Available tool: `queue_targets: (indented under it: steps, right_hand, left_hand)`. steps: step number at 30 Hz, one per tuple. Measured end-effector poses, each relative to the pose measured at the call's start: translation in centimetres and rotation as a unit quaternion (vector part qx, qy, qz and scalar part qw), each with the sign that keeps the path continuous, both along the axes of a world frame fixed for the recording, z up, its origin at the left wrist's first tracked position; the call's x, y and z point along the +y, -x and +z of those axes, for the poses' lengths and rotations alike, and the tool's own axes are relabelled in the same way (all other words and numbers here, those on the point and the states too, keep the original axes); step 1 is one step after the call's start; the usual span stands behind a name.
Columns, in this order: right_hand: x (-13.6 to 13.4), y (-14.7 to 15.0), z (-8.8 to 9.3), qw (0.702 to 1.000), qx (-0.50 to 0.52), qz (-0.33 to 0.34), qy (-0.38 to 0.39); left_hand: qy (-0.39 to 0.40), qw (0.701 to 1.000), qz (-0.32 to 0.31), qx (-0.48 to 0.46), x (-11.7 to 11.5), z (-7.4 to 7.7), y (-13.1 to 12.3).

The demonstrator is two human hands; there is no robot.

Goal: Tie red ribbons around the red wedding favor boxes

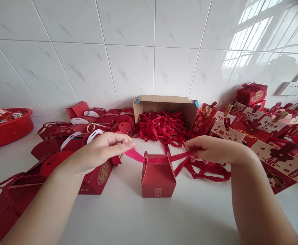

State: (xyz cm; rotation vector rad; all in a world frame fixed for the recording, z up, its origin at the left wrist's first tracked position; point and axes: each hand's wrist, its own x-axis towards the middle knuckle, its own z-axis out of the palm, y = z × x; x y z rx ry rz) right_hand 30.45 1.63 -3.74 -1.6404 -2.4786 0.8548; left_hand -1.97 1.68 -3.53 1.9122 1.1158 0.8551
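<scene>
A small red gift box [158, 180] stands upright on the white counter between my hands. A red ribbon [136, 156] runs through the raised side flaps at its top. My left hand [110, 148] is closed, pinching one end of the ribbon just left of the box. On the other side my right hand [208, 148] grips the same ribbon, its fingers partly hidden behind the hand. Loose loops of ribbon [210, 172] lie on the counter below my right hand.
Behind the gift box, a cardboard box [164, 99] lies on its side, spilling tangled red ribbons [161, 126]. Red boxes with cords [98, 177] crowd the left; decorated gift boxes [278, 163] fill the right. A red basin [8, 131] stands far left, before the tiled wall.
</scene>
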Motion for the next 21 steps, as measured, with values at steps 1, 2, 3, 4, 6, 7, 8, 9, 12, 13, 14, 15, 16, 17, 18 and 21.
queue_targets:
  steps: [1,2,3,4,6,7,8,9,12,13,14,15,16,17,18,21]
  right_hand:
    - [-0.2,-0.1,0.2,1.0,0.0,0.005,-0.013]
    - [-0.3,-0.2,0.3,1.0,0.001,0.012,-0.022]
    - [-0.5,-0.4,0.5,1.0,0.001,0.017,-0.024]
    - [-0.6,-0.7,0.6,1.0,0.0,0.019,-0.019]
    - [-0.9,-1.2,0.8,1.0,-0.007,0.011,-0.008]
    - [-1.0,-1.6,0.8,1.0,-0.008,0.002,-0.008]
    - [-1.1,-2.0,0.9,1.0,-0.005,-0.007,-0.012]
    - [-1.3,-2.4,0.9,1.0,0.006,-0.013,-0.019]
    - [-1.8,-3.5,1.2,0.997,0.073,-0.011,-0.026]
    - [-1.9,-3.7,1.4,0.994,0.102,-0.009,-0.023]
    - [-2.1,-3.9,1.5,0.991,0.132,-0.008,-0.02]
    - [-2.2,-4.0,1.7,0.986,0.165,-0.008,-0.016]
    - [-2.2,-4.0,1.7,0.98,0.2,-0.005,-0.016]
    - [-2.1,-3.9,1.8,0.972,0.236,0.002,-0.019]
    - [-1.9,-3.8,1.7,0.961,0.275,0.013,-0.027]
    - [-0.9,-3.0,1.2,0.909,0.411,0.047,-0.045]
  left_hand:
    - [0.026,0.999,-0.023,-0.008,-0.1,0.2,-0.1]
    - [0.043,0.998,-0.044,-0.021,-0.2,0.3,-0.2]
    - [0.052,0.996,-0.059,-0.042,-0.4,0.5,-0.3]
    - [0.055,0.993,-0.067,-0.075,-0.5,0.6,-0.3]
    - [0.076,0.984,-0.083,-0.137,-0.8,0.8,-0.3]
    - [0.094,0.978,-0.091,-0.163,-0.9,0.9,-0.3]
    - [0.111,0.972,-0.096,-0.185,-1.0,0.9,-0.2]
    - [0.121,0.967,-0.098,-0.202,-1.0,1.0,-0.1]
    - [0.136,0.955,-0.093,-0.246,-1.1,1.1,-0.1]
    - [0.144,0.951,-0.092,-0.259,-1.2,1.1,-0.1]
    - [0.151,0.945,-0.09,-0.275,-1.2,1.2,-0.2]
    - [0.157,0.939,-0.087,-0.294,-1.3,1.3,-0.3]
    - [0.161,0.932,-0.081,-0.315,-1.4,1.3,-0.4]
    - [0.16,0.925,-0.072,-0.337,-1.5,1.4,-0.4]
    - [0.157,0.917,-0.062,-0.362,-1.6,1.5,-0.5]
    - [0.15,0.901,-0.042,-0.406,-2.0,1.8,-0.5]
